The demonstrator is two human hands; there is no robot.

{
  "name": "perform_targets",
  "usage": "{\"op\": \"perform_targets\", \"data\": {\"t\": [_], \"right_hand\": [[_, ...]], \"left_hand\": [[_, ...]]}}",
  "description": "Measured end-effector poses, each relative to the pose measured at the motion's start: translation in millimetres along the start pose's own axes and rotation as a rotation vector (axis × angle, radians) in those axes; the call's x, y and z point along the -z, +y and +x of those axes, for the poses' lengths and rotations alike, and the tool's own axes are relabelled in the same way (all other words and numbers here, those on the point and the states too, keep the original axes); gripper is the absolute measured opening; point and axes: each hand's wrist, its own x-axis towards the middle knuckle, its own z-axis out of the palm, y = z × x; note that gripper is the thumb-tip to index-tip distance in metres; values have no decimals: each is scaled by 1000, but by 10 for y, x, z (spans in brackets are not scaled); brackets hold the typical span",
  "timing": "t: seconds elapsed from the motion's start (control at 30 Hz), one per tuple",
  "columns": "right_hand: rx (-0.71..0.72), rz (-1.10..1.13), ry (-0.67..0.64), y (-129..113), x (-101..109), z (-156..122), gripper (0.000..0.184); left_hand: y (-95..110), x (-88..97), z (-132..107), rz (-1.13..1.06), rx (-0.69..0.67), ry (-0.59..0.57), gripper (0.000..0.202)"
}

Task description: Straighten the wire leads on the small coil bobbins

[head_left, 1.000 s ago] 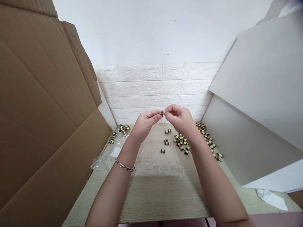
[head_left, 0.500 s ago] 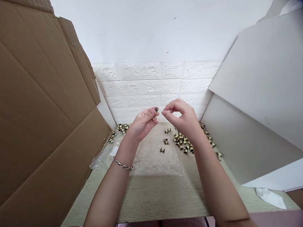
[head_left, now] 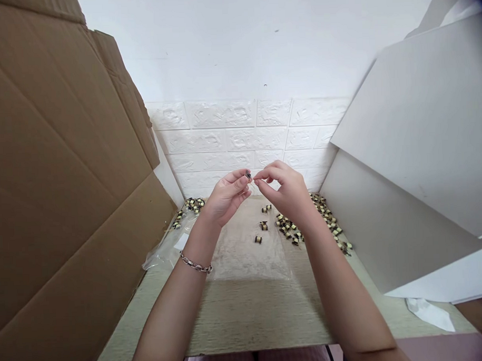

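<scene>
My left hand (head_left: 230, 195) pinches a small transformer (head_left: 248, 175) between thumb and fingertips, its dark pinned end showing. Close beside it on the right is my right hand (head_left: 284, 188), thumb and forefinger pressed together near the part. Whatever those fingertips hold, possibly a thin wire, is too small to make out. Below the hands, several loose transformers (head_left: 263, 226) with yellow-wrapped middles and black ends lie on a clear plastic sheet (head_left: 247, 259).
A pile of transformers (head_left: 290, 229) lies at right, partly behind my right forearm. A smaller pile (head_left: 195, 204) sits at back left by a clear plastic bag (head_left: 160, 253). A cardboard wall (head_left: 67, 181) and white panels (head_left: 413, 132) flank the table (head_left: 253, 317).
My right hand has moved left and slightly down, bringing its pinched fingertips up close to the transformer. My left hand has barely moved and still holds it.
</scene>
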Motion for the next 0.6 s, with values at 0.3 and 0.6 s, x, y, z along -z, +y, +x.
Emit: {"op": "perform_targets", "data": {"t": [0.3, 0.6], "right_hand": [[8, 36, 24, -77, 38, -11, 10], [-40, 62, -34, -82, 8, -19, 8]], "left_hand": [[-31, -26, 6, 10, -32, 36, 26], [-96, -52, 21, -5, -87, 38, 24]]}}
